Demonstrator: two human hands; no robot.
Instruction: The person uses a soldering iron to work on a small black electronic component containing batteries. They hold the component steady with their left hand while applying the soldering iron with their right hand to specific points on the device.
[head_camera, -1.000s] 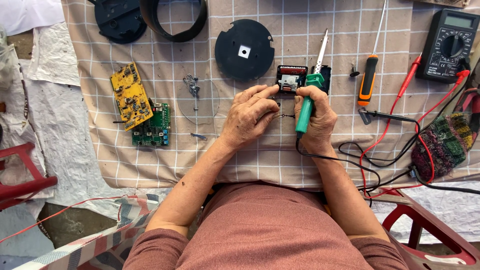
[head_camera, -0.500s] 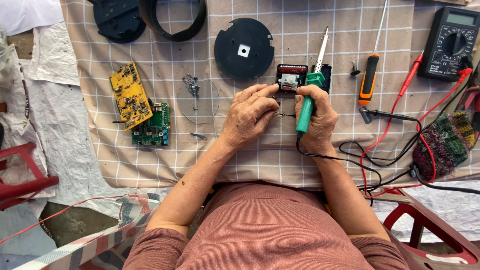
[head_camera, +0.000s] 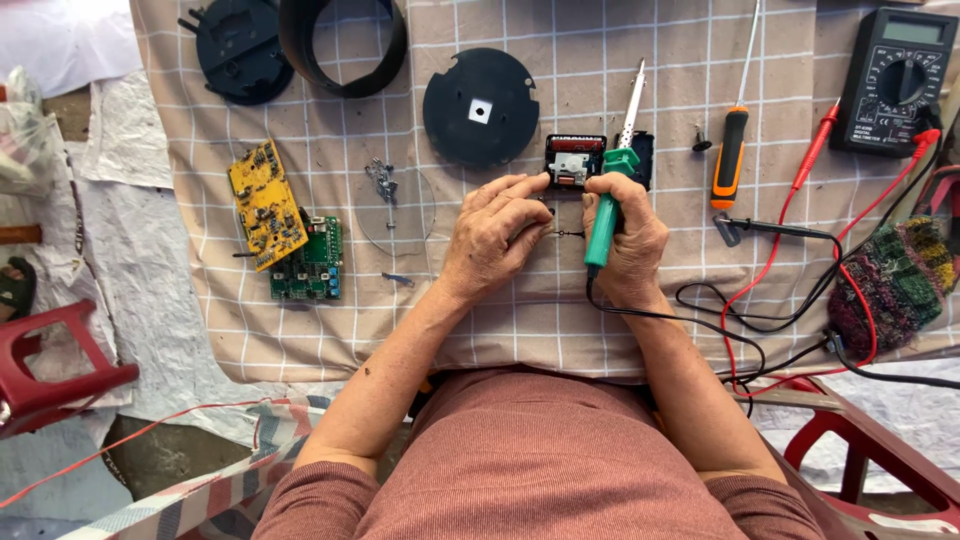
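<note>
My right hand (head_camera: 632, 238) grips a green-handled soldering iron (head_camera: 606, 210), its metal tip pointing away past a small black module (head_camera: 574, 162) with a pale part in its middle. My left hand (head_camera: 494, 236) rests beside it, fingertips touching the module's left edge and pinching a thin wire between the two hands. Both hands sit on a beige checked cloth (head_camera: 560, 310) covering the table. The iron's black cord (head_camera: 700, 320) runs off to the right.
A round black disc (head_camera: 480, 106), a black ring (head_camera: 342, 46) and a black base (head_camera: 236, 48) lie at the back. Left: a yellow circuit board (head_camera: 262, 204), a green one (head_camera: 310, 264), a clear disc (head_camera: 395, 200). Right: an orange screwdriver (head_camera: 730, 156), a multimeter (head_camera: 892, 82) with red leads.
</note>
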